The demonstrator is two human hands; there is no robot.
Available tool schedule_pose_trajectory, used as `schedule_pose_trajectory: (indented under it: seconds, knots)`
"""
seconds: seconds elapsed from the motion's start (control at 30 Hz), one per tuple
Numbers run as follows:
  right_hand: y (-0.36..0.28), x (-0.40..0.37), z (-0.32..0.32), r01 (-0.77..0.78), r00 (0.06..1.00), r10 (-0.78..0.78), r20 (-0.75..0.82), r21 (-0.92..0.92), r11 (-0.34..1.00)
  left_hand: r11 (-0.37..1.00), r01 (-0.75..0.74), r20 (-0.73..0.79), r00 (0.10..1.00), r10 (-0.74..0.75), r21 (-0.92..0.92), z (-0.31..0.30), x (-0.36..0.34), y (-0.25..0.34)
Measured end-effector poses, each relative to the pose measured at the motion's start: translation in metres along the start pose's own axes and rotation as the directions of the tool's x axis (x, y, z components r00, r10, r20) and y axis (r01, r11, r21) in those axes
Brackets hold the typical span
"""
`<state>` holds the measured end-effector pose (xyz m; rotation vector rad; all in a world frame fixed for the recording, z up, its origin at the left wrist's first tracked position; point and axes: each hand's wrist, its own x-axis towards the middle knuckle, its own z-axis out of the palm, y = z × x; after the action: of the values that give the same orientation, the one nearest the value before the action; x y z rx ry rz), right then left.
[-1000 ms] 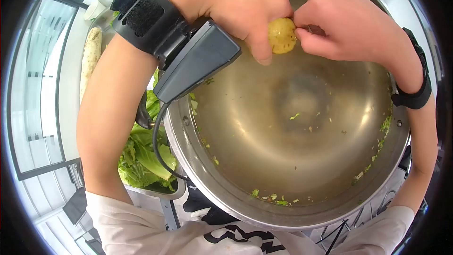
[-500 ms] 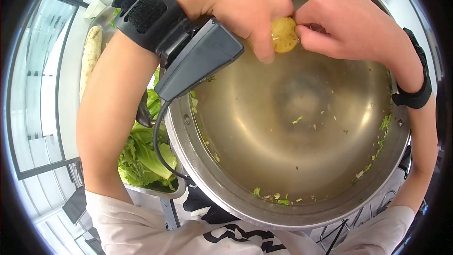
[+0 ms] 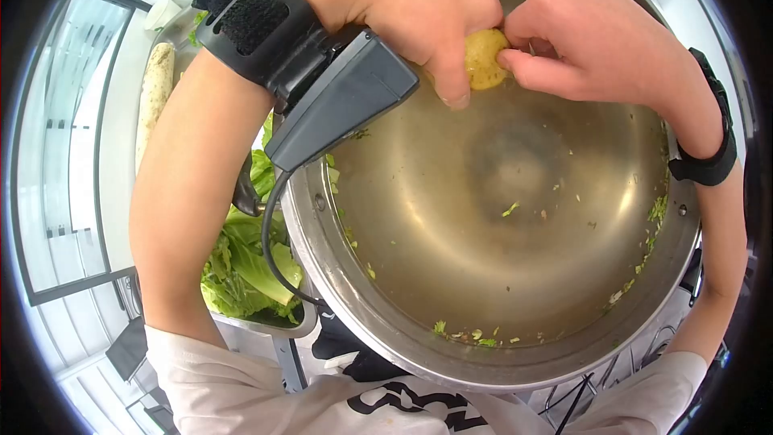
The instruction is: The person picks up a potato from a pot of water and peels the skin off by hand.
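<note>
A yellow potato (image 3: 485, 58) is between my two hands over the far part of a large steel pot (image 3: 346, 306). My left hand (image 3: 427, 20) is wrapped round its left side, thumb pointing down. The fingertips of my right hand (image 3: 568, 36) are pinched against its right side. Cloudy water fills the pot, with bits of green leaf (image 3: 510, 209) floating in it and more along the inner edge. The fingertips on the far side of the potato are hidden.
Left of the pot, a metal tray (image 3: 296, 327) holds green leafy vegetables (image 3: 245, 270). A long white radish (image 3: 155, 89) lies behind my left forearm. A black cable (image 3: 268, 238) runs from the device on my left wrist. Wire racks show at the lower right.
The potato has turned slightly between my fingers, and my right thumb has shifted a little left over it. The floating bits have drifted slightly.
</note>
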<state>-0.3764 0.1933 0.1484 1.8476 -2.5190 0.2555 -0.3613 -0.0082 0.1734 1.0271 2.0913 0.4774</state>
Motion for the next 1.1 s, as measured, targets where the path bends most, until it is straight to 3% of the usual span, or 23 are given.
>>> schedule_pose_trajectory:
  seconds: [0.2,0.33,0.43,0.6,0.7,0.87,0.97,1.1]
  knots:
    - [0.004,0.000,-0.001,0.014,1.000,-0.014,0.008,-0.013,1.000,0.993,0.122,0.065,0.991,-0.121,-0.011,-0.005,0.009,0.002]
    - [0.006,0.001,-0.003,0.025,0.999,-0.025,0.022,-0.002,1.000,0.998,0.062,-0.010,0.998,-0.062,0.001,-0.002,0.000,0.004]
    - [0.005,0.001,-0.005,0.023,0.999,-0.023,0.041,-0.014,1.000,0.995,0.101,0.045,0.994,-0.100,-0.014,-0.005,0.007,0.003]
    - [0.001,0.000,0.000,0.014,1.000,-0.013,-0.004,0.043,0.999,0.999,-0.015,0.032,0.999,0.016,-0.028,0.001,0.005,-0.006]
    - [0.003,0.001,-0.003,0.006,1.000,-0.006,0.023,-0.007,1.000,0.996,0.088,0.105,0.991,-0.084,-0.034,-0.005,0.012,-0.002]
    - [-0.001,-0.001,0.000,0.015,1.000,-0.012,-0.023,0.114,0.993,0.998,0.058,0.032,0.998,-0.058,-0.020,-0.001,0.002,0.003]
    - [0.003,0.000,-0.003,0.012,0.999,-0.012,0.042,0.002,1.000,0.995,0.096,0.051,0.994,-0.096,-0.010,-0.003,0.007,0.002]
    - [0.002,0.000,-0.002,0.010,0.999,-0.011,0.043,0.027,1.000,1.000,0.019,-0.029,0.999,-0.019,-0.003,0.003,0.000,0.000]
